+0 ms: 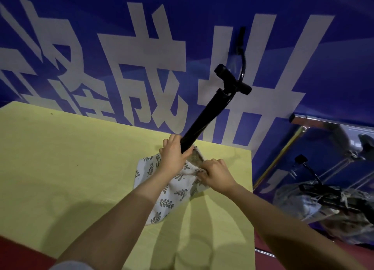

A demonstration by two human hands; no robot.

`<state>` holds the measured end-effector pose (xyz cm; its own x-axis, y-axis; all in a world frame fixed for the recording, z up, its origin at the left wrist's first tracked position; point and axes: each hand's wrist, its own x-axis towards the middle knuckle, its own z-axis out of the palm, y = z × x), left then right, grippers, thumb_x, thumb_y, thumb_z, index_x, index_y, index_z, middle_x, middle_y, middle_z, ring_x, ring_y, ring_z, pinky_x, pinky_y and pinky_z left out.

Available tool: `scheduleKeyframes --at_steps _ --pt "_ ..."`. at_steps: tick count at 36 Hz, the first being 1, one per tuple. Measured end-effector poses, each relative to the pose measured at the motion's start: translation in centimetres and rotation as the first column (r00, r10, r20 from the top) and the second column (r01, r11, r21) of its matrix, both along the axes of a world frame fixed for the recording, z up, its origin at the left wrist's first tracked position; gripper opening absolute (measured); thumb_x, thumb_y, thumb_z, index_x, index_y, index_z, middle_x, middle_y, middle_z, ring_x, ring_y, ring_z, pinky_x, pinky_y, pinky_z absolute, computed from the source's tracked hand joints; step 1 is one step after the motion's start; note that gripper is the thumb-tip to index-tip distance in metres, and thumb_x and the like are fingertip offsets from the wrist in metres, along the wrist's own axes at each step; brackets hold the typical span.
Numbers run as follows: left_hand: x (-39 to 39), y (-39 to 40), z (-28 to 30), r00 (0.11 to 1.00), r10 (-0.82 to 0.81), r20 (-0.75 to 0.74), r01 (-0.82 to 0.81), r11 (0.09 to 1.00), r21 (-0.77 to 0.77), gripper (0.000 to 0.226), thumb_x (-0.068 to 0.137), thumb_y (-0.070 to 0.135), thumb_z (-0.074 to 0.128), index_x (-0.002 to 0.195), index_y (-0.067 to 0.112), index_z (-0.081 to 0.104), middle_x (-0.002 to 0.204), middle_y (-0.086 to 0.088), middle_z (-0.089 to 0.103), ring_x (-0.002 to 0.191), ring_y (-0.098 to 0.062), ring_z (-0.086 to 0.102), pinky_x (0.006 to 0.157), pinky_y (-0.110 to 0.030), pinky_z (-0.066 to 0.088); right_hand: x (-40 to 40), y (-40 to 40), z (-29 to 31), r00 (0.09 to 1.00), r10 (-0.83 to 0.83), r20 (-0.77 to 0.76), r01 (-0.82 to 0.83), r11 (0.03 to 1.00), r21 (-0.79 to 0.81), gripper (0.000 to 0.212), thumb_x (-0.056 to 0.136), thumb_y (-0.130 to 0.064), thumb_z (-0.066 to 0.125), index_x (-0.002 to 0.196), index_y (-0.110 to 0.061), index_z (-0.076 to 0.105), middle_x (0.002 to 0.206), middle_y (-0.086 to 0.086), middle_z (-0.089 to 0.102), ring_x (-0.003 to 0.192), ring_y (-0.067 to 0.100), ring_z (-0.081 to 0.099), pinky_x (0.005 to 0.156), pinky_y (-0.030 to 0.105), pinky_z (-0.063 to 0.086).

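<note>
Head view: one black hand pump (pixel 204 118), one leaf-print cloth bag (pixel 168 201), two hands. Gripping the pump's barrel just above the bag's mouth with the left hand (pixel 174 154), fingers wrapped round it. Pinching the bag's rim beside that mouth with the right hand (pixel 216 173). Slanting up and away from the bag, T-handle topmost. Under the bag, one yellow counter (pixel 70 158); behind the bag, one blue banner (pixel 141 57).

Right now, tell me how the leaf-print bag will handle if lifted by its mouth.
The leaf-print bag is probably floppy: it lies creased on the table. Likely light too, thin cloth; the right hand pinches its mouth.
</note>
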<state>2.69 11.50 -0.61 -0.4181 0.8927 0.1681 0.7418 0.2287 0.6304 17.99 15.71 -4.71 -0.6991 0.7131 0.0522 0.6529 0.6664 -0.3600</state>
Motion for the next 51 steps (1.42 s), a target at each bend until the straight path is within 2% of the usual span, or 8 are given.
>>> scheduleKeyframes --at_steps 9,14,19,24,32,36,44,51 --pt "-0.4 -1.6 -0.8 0.985 0.094 0.142 -0.097 0.995 0.012 0.037 0.090 0.038 0.057 0.108 0.005 0.052 0.109 -0.008 0.049 0.104 -0.026 0.042 0.081 -0.040 0.045 0.8 0.2 2.7 0.931 -0.152 -0.333 0.097 0.980 -0.175 0.024 0.095 -0.008 0.049 0.112 -0.009 0.066 0.112 0.007 0.067 0.100 0.023 0.061 0.083 0.033 0.049" --pt "-0.4 -2.1 -0.5 0.984 0.078 0.160 -0.083 0.996 0.023 0.041 0.090 0.040 0.056 0.112 0.005 0.051 0.113 -0.010 0.046 0.107 -0.030 0.040 0.089 -0.045 0.043 -0.7 -1.2 5.8 0.830 -0.247 -0.501 0.077 0.939 -0.336 0.027 0.098 -0.005 0.036 0.101 -0.015 0.061 0.101 0.000 0.063 0.090 0.011 0.058 0.071 0.009 0.044" --pt "0.1 -2.5 0.3 0.987 0.072 0.141 -0.079 0.996 0.047 0.037 0.091 0.033 0.057 0.115 0.006 0.049 0.117 -0.010 0.045 0.111 -0.030 0.039 0.092 -0.044 0.039 -2.7 -1.3 7.5 0.774 -0.332 -0.539 0.117 0.912 -0.393 0.031 0.088 -0.026 0.028 0.095 -0.029 0.057 0.092 -0.008 0.059 0.104 0.026 0.050 0.094 0.043 0.043" --pt "0.1 -3.1 0.8 0.992 0.064 0.107 -0.070 0.996 0.053 0.035 0.092 0.020 0.056 0.122 0.007 0.044 0.127 -0.010 0.043 0.119 -0.031 0.036 0.096 -0.044 0.035 -4.3 -1.7 9.5 0.782 -0.306 -0.543 0.183 0.945 -0.271 0.050 0.086 -0.048 0.041 0.132 -0.028 0.041 0.091 0.006 0.056 0.097 0.021 0.042 0.085 0.035 0.028" --pt "-0.2 -3.5 1.1 0.991 0.046 0.122 -0.048 0.999 0.019 0.040 0.092 0.018 0.055 0.129 0.009 0.040 0.130 -0.008 0.041 0.119 -0.029 0.035 0.098 -0.042 0.035 -4.2 -2.5 9.9 0.802 -0.276 -0.530 0.164 0.954 -0.249 0.057 0.077 -0.051 0.049 0.127 -0.023 0.051 0.107 -0.002 0.051 0.108 0.013 0.036 0.096 0.035 0.026" --pt "-0.1 -4.0 0.8 0.992 0.026 0.120 -0.026 1.000 -0.001 0.043 0.093 0.015 0.051 0.134 0.011 0.039 0.133 -0.006 0.038 0.119 -0.027 0.034 0.099 -0.039 0.034 -5.1 -2.5 9.1 0.809 -0.318 -0.494 0.242 0.946 -0.214 0.079 0.067 -0.077 0.049 0.123 -0.021 0.055 0.112 -0.005 0.058 0.110 0.014 0.045 0.098 0.037 0.030" --pt "-0.3 -4.9 1.2 0.997 -0.069 0.046 0.067 0.997 0.039 0.062 0.086 0.013 0.059 0.141 0.023 0.031 0.138 0.003 0.033 0.119 -0.025 0.033 0.099 -0.039 0.034 -5.4 -2.9 7.6 0.756 -0.366 -0.543 0.312 0.930 -0.192 0.031 0.077 -0.055 0.054 0.092 -0.028 0.058 0.092 -0.006 0.063 0.097 0.019 0.052 0.074 0.035 0.019" --pt "-0.7 -5.5 1.3 0.948 -0.120 0.296 0.086 0.988 0.128 0.074 0.074 -0.014 0.050 0.136 0.024 0.035 0.131 0.004 0.030 0.119 -0.024 0.040 0.099 -0.039 0.046 -5.1 -4.0 6.8 0.795 -0.353 -0.493 0.355 0.930 -0.092 0.018 0.084 -0.046 0.061 0.088 -0.030 0.053 0.091 -0.005 0.057 0.096 0.019 0.046 0.067 0.033 0.013"
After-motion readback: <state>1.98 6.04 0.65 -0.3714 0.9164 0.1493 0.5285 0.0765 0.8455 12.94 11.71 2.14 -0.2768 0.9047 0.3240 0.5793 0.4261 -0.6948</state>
